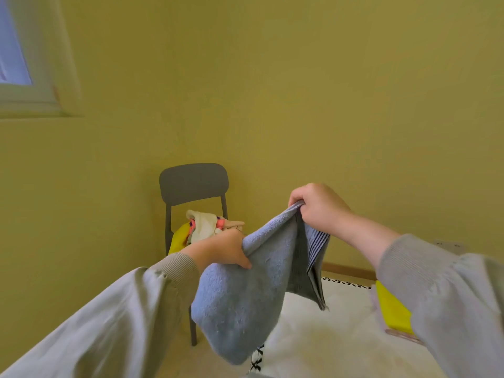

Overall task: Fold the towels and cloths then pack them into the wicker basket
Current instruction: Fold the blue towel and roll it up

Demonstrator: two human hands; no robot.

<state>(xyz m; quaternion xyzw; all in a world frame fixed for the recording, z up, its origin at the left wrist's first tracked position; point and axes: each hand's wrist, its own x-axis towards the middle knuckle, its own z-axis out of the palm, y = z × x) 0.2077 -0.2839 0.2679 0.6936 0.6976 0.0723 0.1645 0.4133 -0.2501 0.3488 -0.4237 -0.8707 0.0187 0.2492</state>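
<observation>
**Right hand** [320, 207]: fingers curled shut, pinching a gathered upper corner of the blue towel [245, 296] and holding it high. Judged purpose: to let the cloth hang free so its edges can be found and matched.

**Left hand** [222, 248]: set lower, with the thumb over and the fingers under a bunched stretch of the same upper edge, gripping it. Judged purpose: to work along towards the second corner.

**Blue towel**: held in the air between both hands and not yet folded. Its body sags in a rounded bulge under the left hand. A flap with a striped band [317, 245] drops below the right hand. It hangs over the near left corner of the white fleecy cover [341, 336]; whether it touches the cover cannot be told.

**White fleecy cover**: black pattern along its far and left edges. A yellow cloth [392, 309] lies flat at its right edge, partly hidden by the grey sleeve [450, 296].

**Grey chair** [193, 184]: stands against the wall beyond the left edge. Its seat carries a loose pile of cloths [207, 226] in white, pink and yellow, awaiting folding.

**Room**: yellow-green wall [300, 91], with a window [16, 50] at the upper left.

**Wicker basket**: not in view.
</observation>
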